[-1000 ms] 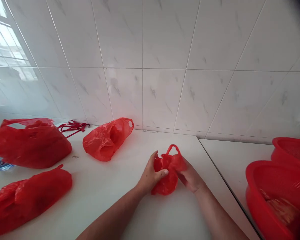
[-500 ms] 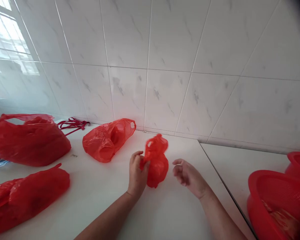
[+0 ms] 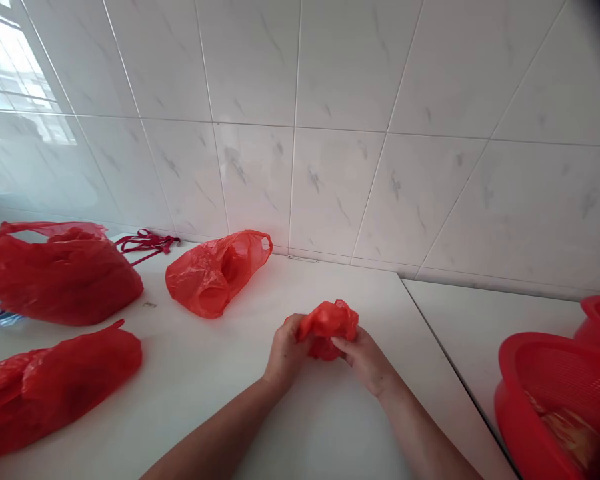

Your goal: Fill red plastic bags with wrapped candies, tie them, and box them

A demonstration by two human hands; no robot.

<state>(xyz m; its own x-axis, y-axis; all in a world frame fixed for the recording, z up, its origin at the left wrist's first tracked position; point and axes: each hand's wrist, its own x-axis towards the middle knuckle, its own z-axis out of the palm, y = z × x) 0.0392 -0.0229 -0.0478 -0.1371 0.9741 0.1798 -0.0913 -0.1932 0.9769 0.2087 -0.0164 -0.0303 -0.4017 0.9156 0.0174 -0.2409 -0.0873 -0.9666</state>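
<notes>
You're gripping the crumpled red bag (image 3: 330, 321) between left hand (image 3: 283, 350) and right hand (image 3: 367, 360), over the worktop (image 3: 205, 407), right of the loose red bag (image 3: 195, 277), and you're probably wanting light, even pinches so thin plastic isn't tearing

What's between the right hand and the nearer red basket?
The head view shows white tabletop, then a dark seam, then a strip of the next white surface between the right hand and the basket.
</notes>
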